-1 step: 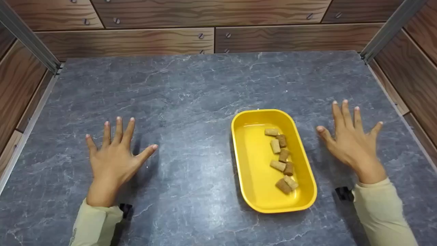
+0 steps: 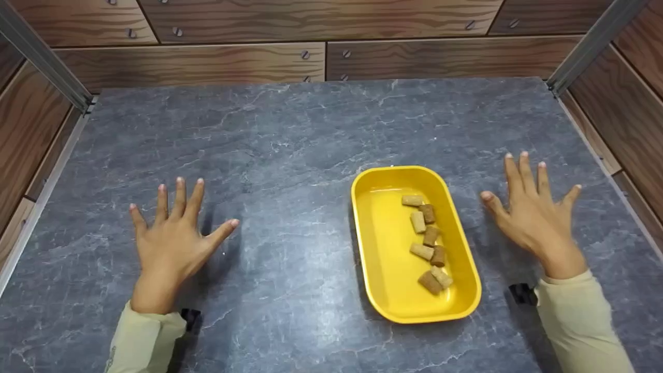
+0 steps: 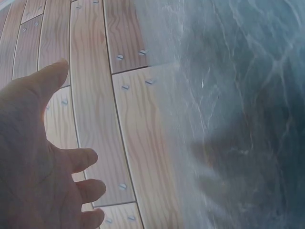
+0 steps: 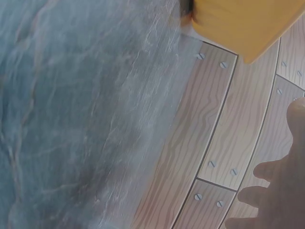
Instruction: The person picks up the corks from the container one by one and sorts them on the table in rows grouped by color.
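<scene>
A yellow rectangular tray (image 2: pixel 380 280) with rounded corners stands right of centre on the table. Along its right side lie several small pieces like corks, some light tan (image 2: pixel 422 251) and some darker brown (image 2: pixel 430 283). To the right of the tray my right hand (image 2: pixel 544 220) is held with fingers spread, apart from it and holding nothing. Well to the tray's left, my left hand (image 2: pixel 171 241) has its fingers spread too, with nothing in it. The left wrist view shows the left hand (image 3: pixel 28 148) at its edge; the tray's outer wall (image 4: pixel 243 21) appears in the right wrist view.
The table (image 2: pixel 290 155) has a dark grey marbled top. Wood-patterned panels (image 2: pixel 238 62) border it at the back and sides, with metal posts (image 2: pixel 595 46) at the far corners. A small black piece (image 2: pixel 522 293) shows at each wrist.
</scene>
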A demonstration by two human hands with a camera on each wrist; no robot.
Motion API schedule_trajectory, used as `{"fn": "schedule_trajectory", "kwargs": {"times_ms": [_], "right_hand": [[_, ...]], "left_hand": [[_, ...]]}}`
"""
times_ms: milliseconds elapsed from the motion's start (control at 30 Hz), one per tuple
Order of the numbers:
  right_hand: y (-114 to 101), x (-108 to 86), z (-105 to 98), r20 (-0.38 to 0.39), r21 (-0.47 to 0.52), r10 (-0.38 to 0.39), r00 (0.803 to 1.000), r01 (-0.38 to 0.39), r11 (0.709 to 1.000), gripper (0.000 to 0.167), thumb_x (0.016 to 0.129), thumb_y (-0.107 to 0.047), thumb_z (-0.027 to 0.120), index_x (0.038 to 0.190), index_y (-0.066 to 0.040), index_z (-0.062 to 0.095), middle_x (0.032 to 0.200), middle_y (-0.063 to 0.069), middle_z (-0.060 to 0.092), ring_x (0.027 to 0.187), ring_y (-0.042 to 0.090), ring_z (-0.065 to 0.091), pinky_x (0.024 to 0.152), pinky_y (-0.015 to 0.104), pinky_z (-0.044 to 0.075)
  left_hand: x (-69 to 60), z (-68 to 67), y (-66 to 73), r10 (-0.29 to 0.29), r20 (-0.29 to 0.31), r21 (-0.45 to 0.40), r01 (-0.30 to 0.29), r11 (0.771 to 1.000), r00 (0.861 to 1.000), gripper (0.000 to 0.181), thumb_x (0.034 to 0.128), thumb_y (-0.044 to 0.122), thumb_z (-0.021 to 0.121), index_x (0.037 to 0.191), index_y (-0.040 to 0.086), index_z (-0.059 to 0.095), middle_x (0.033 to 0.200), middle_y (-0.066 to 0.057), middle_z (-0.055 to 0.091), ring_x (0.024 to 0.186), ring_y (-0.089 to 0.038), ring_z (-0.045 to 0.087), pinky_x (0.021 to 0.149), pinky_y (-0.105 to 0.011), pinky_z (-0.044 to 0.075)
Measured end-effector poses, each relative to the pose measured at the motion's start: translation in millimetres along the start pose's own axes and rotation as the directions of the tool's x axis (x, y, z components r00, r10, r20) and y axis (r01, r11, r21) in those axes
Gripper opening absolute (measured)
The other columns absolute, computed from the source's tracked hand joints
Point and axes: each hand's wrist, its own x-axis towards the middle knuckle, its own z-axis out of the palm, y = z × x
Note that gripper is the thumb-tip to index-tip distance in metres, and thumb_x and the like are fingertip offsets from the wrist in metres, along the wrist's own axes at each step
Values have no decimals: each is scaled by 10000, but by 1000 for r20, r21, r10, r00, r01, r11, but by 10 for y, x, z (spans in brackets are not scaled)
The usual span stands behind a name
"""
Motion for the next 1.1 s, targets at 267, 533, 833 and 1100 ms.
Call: {"fn": "schedule_trajectory", "kwargs": {"times_ms": [267, 533, 833, 1100], "right_hand": [[5, -7, 14, -12, -31, 4, 1000, -5, 999, 822, 961, -662, 223, 1550, -157, -49, 1599, 155, -111, 1440, 494, -91, 953, 761, -227], [2, -22, 23, -22, -58, 28, 999, -29, 998, 854, 951, -680, 218, 1551, -124, -27, 1591, 161, -138, 1430, 505, -116, 950, 771, -214], [-88, 51, 13, -36, -47, 17, 999, -19, 999, 847, 951, -683, 207, 1551, -135, -33, 1597, 162, -121, 1438, 490, -115, 980, 770, -182], [-122, 59, 8, -53, -28, -25, 998, 23, 999, 813, 969, -650, 223, 1554, -145, -27, 1609, 151, -82, 1455, 473, -68, 1023, 762, -121]], "left_hand": [[8, -15, 24, -2, 13, 17, 2, 1000, 1000, 997, 818, 844, 293, 1560, 217, 71, 1614, -147, 44, 1481, -419, 4, 1096, -658, -170], [77, 10, 97, 18, -5, 20, -18, 1000, 1000, 985, 820, 842, 292, 1559, 220, 104, 1611, -154, 88, 1477, -428, 37, 1097, -673, -146], [197, -34, 271, 44, -10, 27, -44, 999, 999, 983, 824, 847, 255, 1559, 214, 96, 1614, -137, 76, 1484, -405, 19, 1109, -656, -144], [274, -49, 493, 83, 4, 27, -83, 996, 997, 975, 820, 854, 224, 1559, 244, 45, 1622, -89, 41, 1494, -368, -3, 1127, -635, -126]]}}
